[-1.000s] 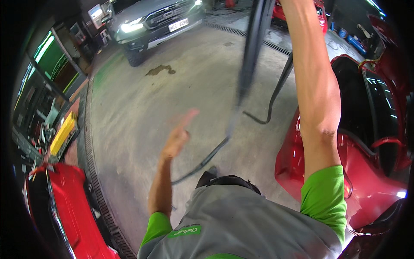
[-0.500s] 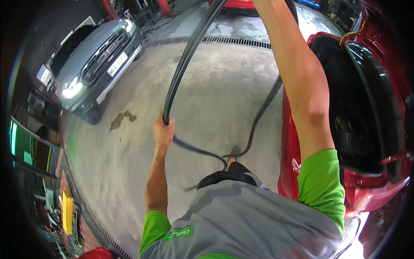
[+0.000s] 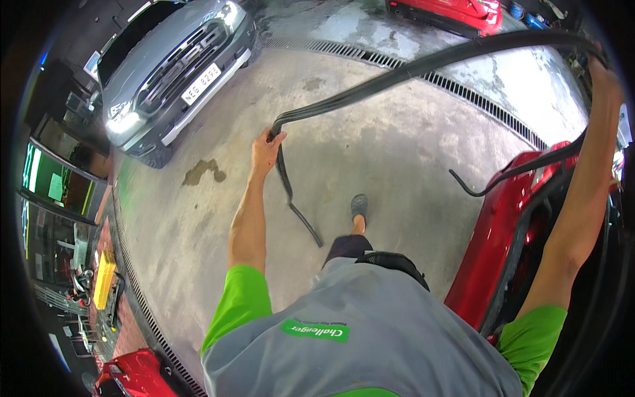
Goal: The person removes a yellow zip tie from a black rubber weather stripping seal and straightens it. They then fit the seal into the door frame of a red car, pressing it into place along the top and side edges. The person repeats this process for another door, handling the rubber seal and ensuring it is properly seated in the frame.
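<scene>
A long, black, ribbed rubber strip, resembling a car weatherstrip [image 3: 423, 66], arches across the upper part of the view. My left hand [image 3: 266, 153] is closed around it, left of the middle, and one tail dangles below that hand above the floor. At the far upper right, my raised right hand [image 3: 600, 59] grips the other side of the arch, its fingers partly lost in the dark rim. Another loose end of the strip hangs near my right arm, in front of the red car [image 3: 486, 241], whose opening has a dark edge.
A grey pickup [image 3: 178, 66] faces me at the upper left, headlights lit. A second red vehicle [image 3: 443, 13] stands at the back, beyond a floor drain grate [image 3: 377, 56]. At lower left are a yellow object [image 3: 104, 279] and a red car part [image 3: 135, 374]. My shoe [image 3: 359, 205] is on the concrete.
My right arm has swung out to the right, drawing the strip's arch across the view. The loose lengths have lifted from near my feet. My view has turned, bringing the red car's side lower.
</scene>
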